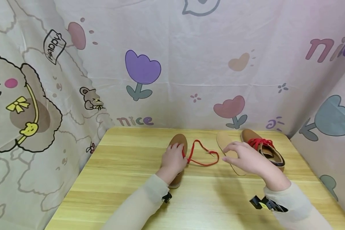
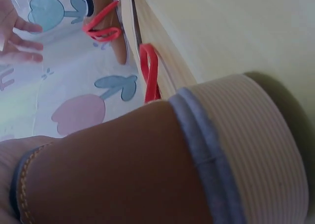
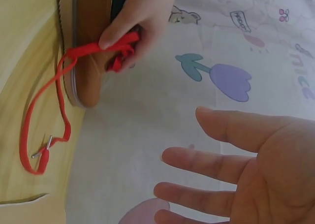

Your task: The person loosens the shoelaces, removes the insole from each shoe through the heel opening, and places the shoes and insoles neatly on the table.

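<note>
My left hand (image 1: 173,159) grips a brown shoe (image 1: 179,138) from above, over its lacing, toe pointing to the back of the table. In the right wrist view the thumb lies on the near side, against the red shoelace. From the shoe, this red shoelace (image 3: 29,130) trails in a loop over the tabletop, its tips lying together at the far end. My right hand (image 1: 245,157) hovers above a tan insole (image 1: 225,138), thumb and fingers apart, holding nothing. The left wrist view shows the shoe's heel and pale ribbed sole edge close up.
A second brown shoe (image 1: 248,134), with its red laces (image 1: 260,142) tied, stands at the back right beside the insole. The wooden table (image 1: 126,159) ends at a printed cloth (image 1: 178,105) behind, with more cloth at both sides.
</note>
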Motion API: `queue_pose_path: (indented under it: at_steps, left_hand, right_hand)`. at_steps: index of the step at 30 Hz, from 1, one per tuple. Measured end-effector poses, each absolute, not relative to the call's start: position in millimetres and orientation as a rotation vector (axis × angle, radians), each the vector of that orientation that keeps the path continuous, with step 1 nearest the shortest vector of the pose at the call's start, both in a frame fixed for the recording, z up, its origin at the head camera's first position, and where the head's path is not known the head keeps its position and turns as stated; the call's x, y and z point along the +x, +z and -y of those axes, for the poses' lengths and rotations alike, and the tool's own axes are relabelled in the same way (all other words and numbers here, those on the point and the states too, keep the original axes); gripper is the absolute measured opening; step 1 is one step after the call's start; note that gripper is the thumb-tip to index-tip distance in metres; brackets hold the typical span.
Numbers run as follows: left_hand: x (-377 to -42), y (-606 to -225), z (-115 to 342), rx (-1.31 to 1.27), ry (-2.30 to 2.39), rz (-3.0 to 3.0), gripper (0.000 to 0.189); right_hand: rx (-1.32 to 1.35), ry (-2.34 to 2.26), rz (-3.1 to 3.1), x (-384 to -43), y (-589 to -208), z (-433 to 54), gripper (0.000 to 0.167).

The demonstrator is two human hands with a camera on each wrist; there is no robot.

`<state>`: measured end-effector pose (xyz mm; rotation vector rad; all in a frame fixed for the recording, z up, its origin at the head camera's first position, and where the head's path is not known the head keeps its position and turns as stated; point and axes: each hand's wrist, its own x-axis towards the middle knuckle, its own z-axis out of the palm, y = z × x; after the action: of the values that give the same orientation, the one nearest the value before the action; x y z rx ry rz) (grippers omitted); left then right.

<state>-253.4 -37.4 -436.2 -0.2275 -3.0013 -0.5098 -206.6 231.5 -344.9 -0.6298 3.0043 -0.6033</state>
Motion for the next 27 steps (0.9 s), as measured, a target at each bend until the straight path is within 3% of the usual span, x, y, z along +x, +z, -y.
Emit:
queue_pose_path:
  at_steps: [27]
  left_hand:
    - [-259,-436,142,-0.106,-0.545,2.983,0.059]
  right_hand:
    - [-0.568,-0.627,-3.046,-200,-332,-247,0.042]
